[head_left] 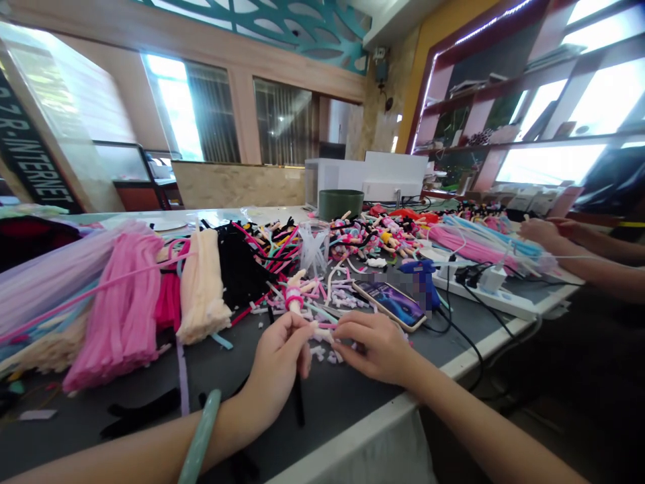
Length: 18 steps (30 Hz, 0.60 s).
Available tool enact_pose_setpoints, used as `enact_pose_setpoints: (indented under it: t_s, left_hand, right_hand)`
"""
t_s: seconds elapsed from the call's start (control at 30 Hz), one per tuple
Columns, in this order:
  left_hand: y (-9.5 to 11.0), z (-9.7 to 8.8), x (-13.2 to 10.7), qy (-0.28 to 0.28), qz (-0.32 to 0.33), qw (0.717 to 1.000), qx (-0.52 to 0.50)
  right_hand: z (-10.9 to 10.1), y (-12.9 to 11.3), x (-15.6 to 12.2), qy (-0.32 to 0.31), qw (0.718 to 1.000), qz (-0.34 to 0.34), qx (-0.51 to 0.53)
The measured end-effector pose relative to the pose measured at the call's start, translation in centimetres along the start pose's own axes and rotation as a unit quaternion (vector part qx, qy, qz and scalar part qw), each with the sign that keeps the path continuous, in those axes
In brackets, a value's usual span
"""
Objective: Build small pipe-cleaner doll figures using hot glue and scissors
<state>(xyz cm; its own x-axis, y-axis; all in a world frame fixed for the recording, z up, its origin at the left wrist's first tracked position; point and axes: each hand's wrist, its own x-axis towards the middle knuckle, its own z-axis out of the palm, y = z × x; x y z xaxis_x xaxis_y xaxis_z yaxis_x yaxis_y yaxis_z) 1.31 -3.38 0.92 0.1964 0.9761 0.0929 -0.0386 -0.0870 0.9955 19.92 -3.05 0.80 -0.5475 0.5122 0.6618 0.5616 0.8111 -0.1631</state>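
Observation:
A small pipe-cleaner doll (pixel 294 297), cream with a bright pink band round its middle, is pinched between the thumb and fingers of my left hand (pixel 276 353). Its cream and pink lower part (pixel 322 332) stretches across to my right hand (pixel 375 344), whose thumb and fingertips close on the end. A pale green bangle (pixel 200 437) circles my left wrist. Short lilac pipe-cleaner snippets (pixel 335 355) lie scattered under and behind both hands. Just beyond my right hand lies a phone (pixel 392 306) with its screen lit.
Pink (pixel 121 302), cream (pixel 204 289) and black pipe-cleaner bundles (pixel 244 265) lie left. Behind are a clear cup (pixel 313 249), a doll pile (pixel 390 236) and a green pot (pixel 340 204). A blue glue gun (pixel 422 274) and corded power strip (pixel 504 301) lie right, near another person's hands (pixel 547 232).

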Motion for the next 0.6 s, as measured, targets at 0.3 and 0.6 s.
enact_pose_setpoints:
  t_s: [0.3,0.6]
  left_hand:
    - [0.2,-0.1,-0.4,-0.055,-0.027,0.998,-0.017]
    - [0.3,-0.1,-0.9,-0.087,-0.034,0.996,-0.011]
  right_hand:
    - [-5.9,8.3,3.6,-0.138,0.884,0.384,-0.229]
    - [-4.2,14.4,4.9,-0.262,0.817,0.467,-0.215]
